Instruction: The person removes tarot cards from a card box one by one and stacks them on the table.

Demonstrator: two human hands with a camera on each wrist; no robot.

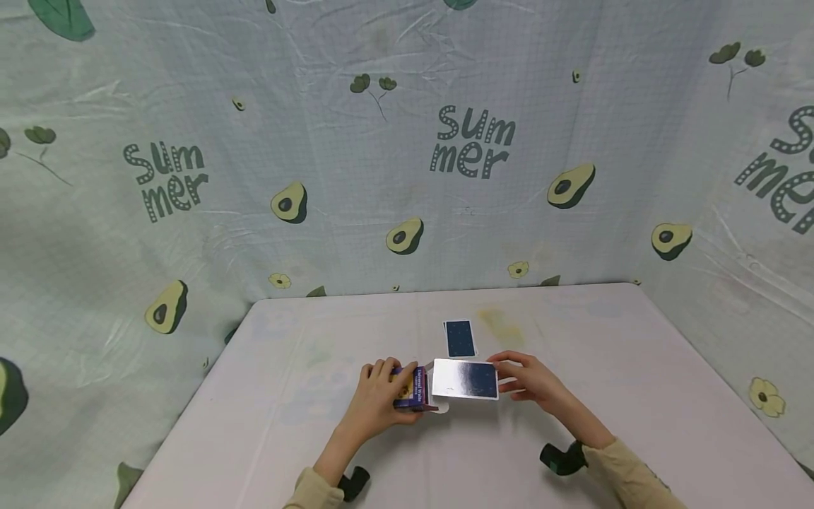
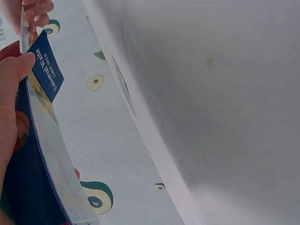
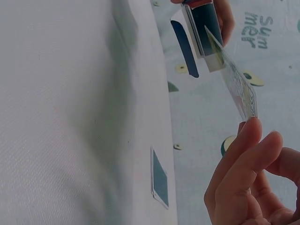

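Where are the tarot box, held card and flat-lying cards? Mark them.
Tarot box (image 1: 418, 389), head view: its lettered side.
Held card (image 1: 466, 379), head view: middle of its shiny back.
Flat-lying cards (image 1: 461, 338), head view: top card's back.

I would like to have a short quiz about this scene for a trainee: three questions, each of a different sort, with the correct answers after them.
1. Which hand grips the deck box?
2. True or false: the right hand holds its card above the table.
3. Fill in the title printed on the deck box: "Universal ____ Tarot Deck".

Key:
1. The left hand.
2. True; the right wrist view shows that card raised off the table.
3. Waite.
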